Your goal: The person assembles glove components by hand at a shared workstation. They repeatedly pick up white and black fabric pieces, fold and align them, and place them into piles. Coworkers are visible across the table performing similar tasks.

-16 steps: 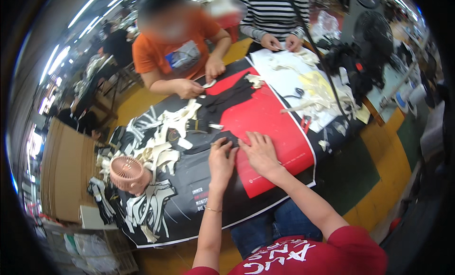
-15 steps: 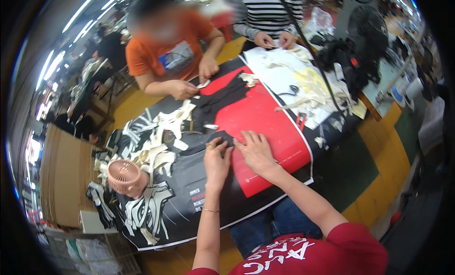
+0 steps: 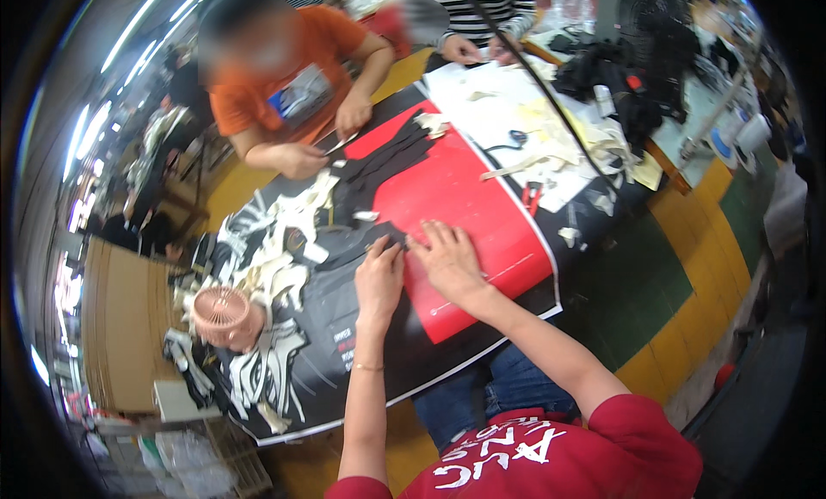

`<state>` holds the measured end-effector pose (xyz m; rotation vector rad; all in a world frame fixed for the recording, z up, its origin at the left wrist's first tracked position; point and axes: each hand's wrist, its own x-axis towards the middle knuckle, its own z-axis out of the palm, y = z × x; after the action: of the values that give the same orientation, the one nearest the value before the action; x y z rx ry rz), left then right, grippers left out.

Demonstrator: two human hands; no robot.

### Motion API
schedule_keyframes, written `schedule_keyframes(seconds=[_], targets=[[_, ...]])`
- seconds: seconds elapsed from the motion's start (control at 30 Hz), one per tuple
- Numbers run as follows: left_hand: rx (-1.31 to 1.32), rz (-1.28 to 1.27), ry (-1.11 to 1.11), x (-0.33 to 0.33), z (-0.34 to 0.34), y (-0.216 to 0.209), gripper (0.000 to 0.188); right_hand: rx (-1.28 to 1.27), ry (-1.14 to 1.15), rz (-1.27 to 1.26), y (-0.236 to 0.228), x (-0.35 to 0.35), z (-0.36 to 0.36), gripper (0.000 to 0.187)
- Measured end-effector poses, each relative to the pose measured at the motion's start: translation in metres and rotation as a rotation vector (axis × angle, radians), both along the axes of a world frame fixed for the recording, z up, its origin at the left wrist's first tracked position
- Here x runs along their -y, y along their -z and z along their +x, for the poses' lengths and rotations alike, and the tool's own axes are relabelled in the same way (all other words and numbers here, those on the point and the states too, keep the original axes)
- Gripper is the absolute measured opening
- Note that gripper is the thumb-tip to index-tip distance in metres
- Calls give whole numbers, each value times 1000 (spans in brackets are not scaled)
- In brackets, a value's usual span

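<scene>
Left hand (image 3: 377,284) and right hand (image 3: 449,265) at dark fabric piece (image 3: 389,233) on red-and-black sheet (image 3: 482,202)
Left fingers bunched at piece's near edge, can't tell if gripping; right fingers loosely spread, tips beside it; pink fan (image 3: 225,314) far left

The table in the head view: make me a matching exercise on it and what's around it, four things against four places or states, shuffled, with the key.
Column one
1. Left hand
2. Right hand
3. Small fan
4. Cardboard sheets

Column two
A. Pink, beside black and white strips
B. Fingers bent, at a dark cloth piece
C. Brown, to the left of the table
D. Fingers stretched out, palm over the red area

Right pairs: 1-B, 2-D, 3-A, 4-C
</scene>
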<state>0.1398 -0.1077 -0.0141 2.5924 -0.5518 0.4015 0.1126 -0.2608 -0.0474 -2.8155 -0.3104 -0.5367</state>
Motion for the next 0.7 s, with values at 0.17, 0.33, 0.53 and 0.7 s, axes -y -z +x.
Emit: schedule_keyframes(seconds=[0.17, 0.33, 0.53, 0.7], targets=[[62, -165, 27, -9, 6, 4, 17, 25, -28, 10, -3, 3, -1, 42], [-128, -968, -397, -59, -9, -14, 23, 43, -16, -11, -5, 2, -2, 43], [240, -984, -591, -115, -85, -80, 26, 46, -14, 48, -4, 1, -2, 45], [188, -679, -478, -40, -114, -69, 15, 50, -11, 287, -12, 11, -7, 43]])
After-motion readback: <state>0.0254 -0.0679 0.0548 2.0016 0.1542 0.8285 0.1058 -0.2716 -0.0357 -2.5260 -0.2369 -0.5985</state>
